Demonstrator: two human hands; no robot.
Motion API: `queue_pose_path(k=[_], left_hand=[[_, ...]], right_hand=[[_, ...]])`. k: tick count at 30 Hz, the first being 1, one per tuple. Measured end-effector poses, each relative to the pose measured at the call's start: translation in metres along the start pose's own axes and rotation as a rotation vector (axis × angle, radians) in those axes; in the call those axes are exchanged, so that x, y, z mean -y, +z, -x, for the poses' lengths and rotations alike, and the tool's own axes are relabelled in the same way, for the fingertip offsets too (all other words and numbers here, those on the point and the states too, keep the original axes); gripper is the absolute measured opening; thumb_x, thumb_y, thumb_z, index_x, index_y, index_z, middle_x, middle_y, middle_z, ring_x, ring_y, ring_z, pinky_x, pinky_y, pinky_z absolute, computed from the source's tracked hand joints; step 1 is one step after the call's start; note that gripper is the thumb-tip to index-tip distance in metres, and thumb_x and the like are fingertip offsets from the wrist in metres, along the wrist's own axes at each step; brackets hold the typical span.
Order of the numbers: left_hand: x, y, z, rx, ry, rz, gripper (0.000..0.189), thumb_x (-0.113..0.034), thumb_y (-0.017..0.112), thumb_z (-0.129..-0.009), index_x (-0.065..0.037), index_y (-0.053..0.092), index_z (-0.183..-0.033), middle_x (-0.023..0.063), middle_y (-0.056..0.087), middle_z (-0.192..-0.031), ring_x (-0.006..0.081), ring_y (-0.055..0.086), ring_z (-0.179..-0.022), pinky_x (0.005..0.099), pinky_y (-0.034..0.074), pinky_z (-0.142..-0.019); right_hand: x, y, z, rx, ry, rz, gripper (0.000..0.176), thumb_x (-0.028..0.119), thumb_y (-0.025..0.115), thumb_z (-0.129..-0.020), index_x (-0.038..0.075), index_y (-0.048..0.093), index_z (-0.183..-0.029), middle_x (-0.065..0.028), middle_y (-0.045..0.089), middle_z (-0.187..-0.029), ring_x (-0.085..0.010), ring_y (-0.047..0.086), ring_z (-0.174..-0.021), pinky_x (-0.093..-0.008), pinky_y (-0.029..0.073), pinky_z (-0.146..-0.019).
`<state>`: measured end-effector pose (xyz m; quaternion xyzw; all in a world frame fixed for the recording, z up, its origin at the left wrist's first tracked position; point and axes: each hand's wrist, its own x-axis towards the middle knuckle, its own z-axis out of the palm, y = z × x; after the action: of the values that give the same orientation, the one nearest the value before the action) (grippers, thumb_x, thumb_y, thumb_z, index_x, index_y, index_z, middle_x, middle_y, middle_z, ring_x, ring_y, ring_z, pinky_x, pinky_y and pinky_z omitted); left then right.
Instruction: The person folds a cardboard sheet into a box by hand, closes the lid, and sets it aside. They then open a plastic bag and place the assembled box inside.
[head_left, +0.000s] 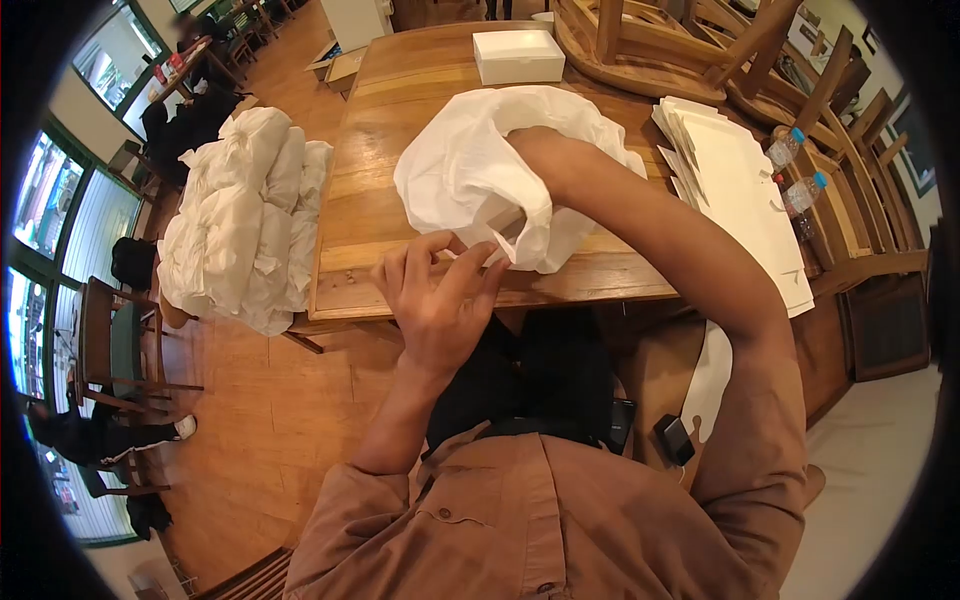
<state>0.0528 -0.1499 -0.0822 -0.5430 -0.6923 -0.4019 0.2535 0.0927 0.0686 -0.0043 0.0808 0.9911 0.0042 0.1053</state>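
A white plastic bag (455,150) lies on the wooden table in front of me, its mouth open toward my body. My left hand (435,290) is at the near edge of the bag, thumb and fingers pinched on its rim. My right hand (535,148) reaches over and down into the bag; its fingers are hidden by the plastic. A pale, flat-sided surface (500,215) shows inside the mouth, close to my left fingertips.
A white box (518,57) stands at the table's (365,200) far side. Flat white cartons (735,190) and two blue-capped bottles (785,148) lie right, near upturned chairs (650,45). Filled white bags (240,220) are piled left. Other people sit farther off.
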Motion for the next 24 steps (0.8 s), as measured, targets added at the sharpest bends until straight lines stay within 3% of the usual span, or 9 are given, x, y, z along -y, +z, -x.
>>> queue_pose_path(k=[5, 7, 10, 12, 14, 17, 20, 22, 24], left_hand=[[-0.005, -0.004, -0.013, -0.032, 0.058, 0.077, 0.055, -0.032, 0.090, -0.069, -0.008, 0.067, -0.113, 0.0095, 0.062, -0.114, 0.0300, 0.052, -0.106, 0.0448, 0.039, -0.092], [-0.007, -0.003, -0.013, 0.029, 0.097, 0.141, 0.062, -0.037, 0.089, -0.069, -0.007, 0.064, -0.117, 0.0154, 0.056, -0.130, 0.0345, 0.049, -0.116, 0.0478, 0.038, -0.098], [-0.003, 0.015, -0.008, -0.016, 0.078, 0.156, 0.060, -0.042, 0.085, -0.072, -0.009, 0.065, -0.118, 0.0189, 0.048, -0.141, 0.0372, 0.045, -0.122, 0.0488, 0.036, -0.102], [0.004, 0.020, -0.006, -0.003, 0.069, 0.118, 0.054, -0.035, 0.085, -0.074, -0.008, 0.065, -0.117, 0.0212, 0.044, -0.144, 0.0393, 0.044, -0.125, 0.0505, 0.036, -0.103], [0.010, 0.023, -0.009, -0.039, 0.038, 0.065, 0.048, -0.027, 0.085, -0.074, -0.006, 0.064, -0.112, 0.0209, 0.045, -0.143, 0.0396, 0.043, -0.127, 0.0503, 0.037, -0.102], [0.020, 0.019, -0.015, -0.028, 0.054, 0.029, 0.047, -0.015, 0.086, -0.074, 0.000, 0.059, -0.110, 0.0230, 0.047, -0.142, 0.0422, 0.043, -0.127, 0.0515, 0.037, -0.104], [0.032, 0.019, -0.017, -0.038, 0.035, 0.072, 0.045, -0.013, 0.086, -0.074, 0.001, 0.060, -0.107, 0.0230, 0.048, -0.141, 0.0420, 0.044, -0.127, 0.0513, 0.037, -0.104], [0.037, 0.019, -0.015, -0.042, 0.034, 0.063, 0.044, -0.012, 0.086, -0.074, 0.001, 0.059, -0.107, 0.0228, 0.048, -0.141, 0.0418, 0.045, -0.125, 0.0510, 0.038, -0.102], [0.042, 0.019, -0.014, -0.040, 0.034, 0.044, 0.043, -0.011, 0.085, -0.074, 0.001, 0.059, -0.106, 0.0226, 0.048, -0.141, 0.0416, 0.047, -0.124, 0.0507, 0.039, -0.101]], right_hand=[[-0.015, 0.019, -0.018, -0.122, -0.137, 0.114, 0.067, 0.044, 0.082, -0.068, 0.013, 0.065, -0.125, -0.0131, 0.071, -0.117, -0.0319, 0.070, -0.101, -0.0424, 0.057, -0.084], [-0.017, 0.019, -0.021, -0.177, -0.213, 0.174, 0.066, 0.047, 0.082, -0.067, 0.015, 0.066, -0.123, -0.0119, 0.071, -0.116, -0.0314, 0.071, -0.100, -0.0427, 0.057, -0.084], [-0.011, 0.018, -0.022, -0.221, -0.095, 0.060, 0.063, 0.051, 0.080, -0.066, 0.017, 0.068, -0.118, -0.0122, 0.072, -0.113, -0.0315, 0.071, -0.099, -0.0434, 0.057, -0.082], [-0.010, 0.021, -0.028, -0.201, -0.089, 0.103, 0.059, 0.048, 0.078, -0.069, 0.015, 0.068, -0.118, -0.0122, 0.073, -0.111, -0.0316, 0.071, -0.099, -0.0448, 0.057, -0.080], [-0.008, 0.028, -0.027, -0.429, -0.046, -0.094, 0.043, 0.028, 0.081, -0.069, 0.010, 0.070, -0.106, -0.0159, 0.072, -0.101, -0.0353, 0.070, -0.090, -0.0413, 0.057, -0.079], [-0.011, 0.047, -0.050, -0.365, 0.093, 0.023, 0.036, 0.030, 0.076, -0.073, 0.010, 0.070, -0.102, -0.0170, 0.072, -0.096, -0.0342, 0.071, -0.087, -0.0422, 0.057, -0.076], [-0.008, 0.053, -0.058, -0.300, 0.102, 0.150, 0.048, 0.034, 0.075, -0.080, 0.011, 0.065, -0.121, -0.0139, 0.072, -0.106, -0.0318, 0.069, -0.101, -0.0458, 0.056, -0.082], [-0.007, 0.057, -0.055, -0.383, 0.107, 0.054, 0.054, 0.037, 0.075, -0.081, 0.010, 0.062, -0.126, -0.0146, 0.071, -0.105, -0.0347, 0.067, -0.104, -0.0493, 0.054, -0.085], [-0.009, 0.068, -0.065, -0.647, 0.111, 0.054, 0.052, 0.037, 0.075, -0.082, 0.011, 0.063, -0.125, -0.0154, 0.070, -0.107, -0.0361, 0.066, -0.106, -0.0498, 0.052, -0.088]])
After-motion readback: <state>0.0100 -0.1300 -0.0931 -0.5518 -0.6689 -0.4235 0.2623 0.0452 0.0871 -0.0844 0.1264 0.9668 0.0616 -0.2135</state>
